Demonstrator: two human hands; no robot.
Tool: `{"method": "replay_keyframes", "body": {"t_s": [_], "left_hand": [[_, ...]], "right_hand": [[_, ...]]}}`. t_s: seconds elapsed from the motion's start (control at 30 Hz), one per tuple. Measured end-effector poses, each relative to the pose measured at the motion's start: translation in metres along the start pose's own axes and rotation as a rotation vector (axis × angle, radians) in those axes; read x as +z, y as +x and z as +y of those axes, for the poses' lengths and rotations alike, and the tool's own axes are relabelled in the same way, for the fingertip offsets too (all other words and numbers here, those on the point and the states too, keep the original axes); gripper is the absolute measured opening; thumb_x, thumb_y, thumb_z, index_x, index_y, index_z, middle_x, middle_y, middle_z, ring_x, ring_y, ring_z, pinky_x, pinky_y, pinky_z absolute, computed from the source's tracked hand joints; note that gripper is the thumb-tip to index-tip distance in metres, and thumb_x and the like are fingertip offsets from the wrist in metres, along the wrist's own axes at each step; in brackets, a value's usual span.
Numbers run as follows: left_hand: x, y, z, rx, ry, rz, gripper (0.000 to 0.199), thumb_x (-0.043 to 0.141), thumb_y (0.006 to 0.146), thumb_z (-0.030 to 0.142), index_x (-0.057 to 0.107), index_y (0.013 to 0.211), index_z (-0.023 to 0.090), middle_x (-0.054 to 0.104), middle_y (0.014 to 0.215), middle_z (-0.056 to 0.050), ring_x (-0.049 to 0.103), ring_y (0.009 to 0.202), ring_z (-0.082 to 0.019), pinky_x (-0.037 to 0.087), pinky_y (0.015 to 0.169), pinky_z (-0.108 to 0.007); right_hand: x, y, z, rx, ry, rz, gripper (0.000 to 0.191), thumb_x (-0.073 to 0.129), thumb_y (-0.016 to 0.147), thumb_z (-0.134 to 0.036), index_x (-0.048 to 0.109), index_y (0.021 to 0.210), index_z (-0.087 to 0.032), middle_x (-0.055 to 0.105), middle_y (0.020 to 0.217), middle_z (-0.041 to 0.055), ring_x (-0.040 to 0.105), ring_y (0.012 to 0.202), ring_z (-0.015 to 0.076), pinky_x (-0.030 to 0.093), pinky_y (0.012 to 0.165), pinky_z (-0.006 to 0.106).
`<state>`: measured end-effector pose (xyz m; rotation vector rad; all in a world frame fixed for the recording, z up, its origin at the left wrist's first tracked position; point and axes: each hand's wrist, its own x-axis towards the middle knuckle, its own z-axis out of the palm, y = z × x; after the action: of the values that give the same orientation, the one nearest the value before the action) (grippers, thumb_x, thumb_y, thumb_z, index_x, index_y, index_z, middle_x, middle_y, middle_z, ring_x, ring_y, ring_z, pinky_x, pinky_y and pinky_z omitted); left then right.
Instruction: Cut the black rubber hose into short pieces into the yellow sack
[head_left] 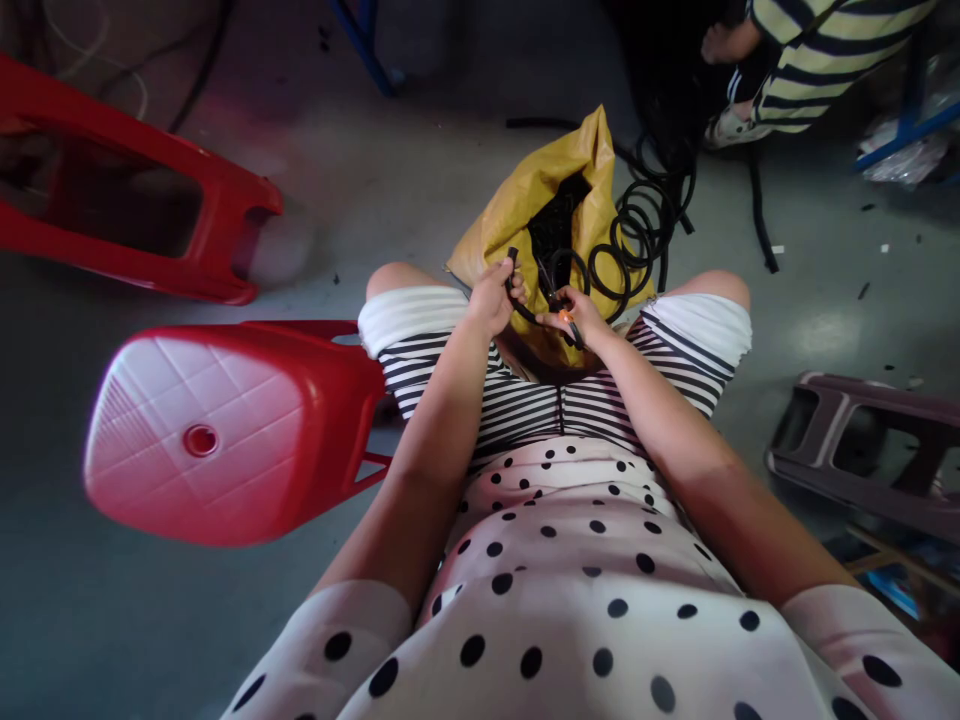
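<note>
My left hand point(495, 295) is closed around the end of a black hose point(523, 310), above the front left of an open yellow sack point(491, 222). The hose curves down and right toward my right hand point(576, 318). That hand is closed on a small tool with orange on its handle point(566, 316); its far part is too small to make out. Dark pieces point(553, 235) fill the sack's mouth. Coiled black hose point(637, 235) lies over the sack's right side and runs on to the floor.
A red stool point(202, 440) stands at my left, with another red stool point(142, 270) beyond it. At right is a dark grey stool point(885, 455). Another person in a striped shirt point(832, 65) is at the upper right. Black scraps dot the floor.
</note>
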<state>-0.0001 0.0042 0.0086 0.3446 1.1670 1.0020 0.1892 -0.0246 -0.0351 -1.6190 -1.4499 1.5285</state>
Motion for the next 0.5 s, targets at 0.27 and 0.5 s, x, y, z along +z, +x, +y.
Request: {"method": "replay_keyframes", "body": {"t_s": [0.27,0.5], "left_hand": [[-0.001,-0.004,0.025,0.01,0.0,-0.006,0.036,0.07,0.104,0.056,0.062,0.093,0.022,0.034,0.056,0.009,0.033,0.042,-0.005,0.033,0.042,-0.018],[-0.014,0.0,0.039,0.131,0.029,0.069,0.031,0.063,0.109,0.054,0.07,0.103,0.025,0.038,0.057,0.006,0.041,0.048,-0.008,0.037,0.046,-0.02]], "right_hand": [[-0.006,-0.005,-0.012,-0.01,0.131,0.009,0.063,0.094,0.059,-0.047,0.055,0.104,-0.027,0.072,0.085,-0.0027,0.068,0.081,0.0206,0.056,0.08,0.036],[-0.01,-0.003,-0.008,-0.023,-0.022,0.02,0.052,0.089,0.063,-0.031,0.059,0.105,-0.028,0.071,0.083,-0.0043,0.071,0.086,0.022,0.054,0.079,0.033]]}}
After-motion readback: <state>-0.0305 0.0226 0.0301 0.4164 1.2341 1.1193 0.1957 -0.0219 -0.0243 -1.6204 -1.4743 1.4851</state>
